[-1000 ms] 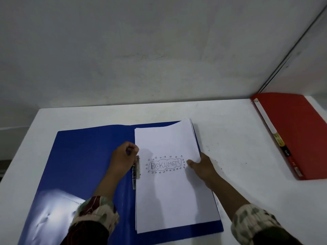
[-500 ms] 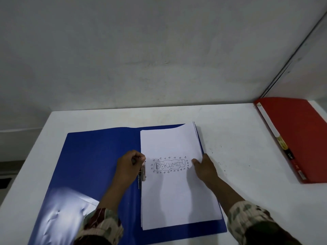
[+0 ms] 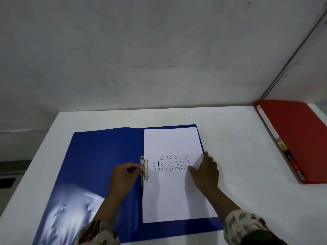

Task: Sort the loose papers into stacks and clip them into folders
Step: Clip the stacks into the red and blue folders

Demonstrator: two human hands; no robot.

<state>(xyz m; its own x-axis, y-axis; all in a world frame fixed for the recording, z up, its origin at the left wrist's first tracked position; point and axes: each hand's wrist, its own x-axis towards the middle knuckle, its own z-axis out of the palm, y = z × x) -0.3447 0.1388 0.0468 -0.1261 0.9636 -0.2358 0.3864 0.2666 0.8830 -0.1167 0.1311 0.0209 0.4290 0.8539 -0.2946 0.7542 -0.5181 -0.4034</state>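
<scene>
Paper stack on open blue folder's right half, long axis running away from the person, left hand pinching the metal clip at its left edge, right hand flat on its right edge, red folder closed, far right on white bench.

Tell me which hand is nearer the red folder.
Right. The right hand rests on the paper stack's right edge, toward the red folder; the left hand works the metal clip farther away.
</scene>
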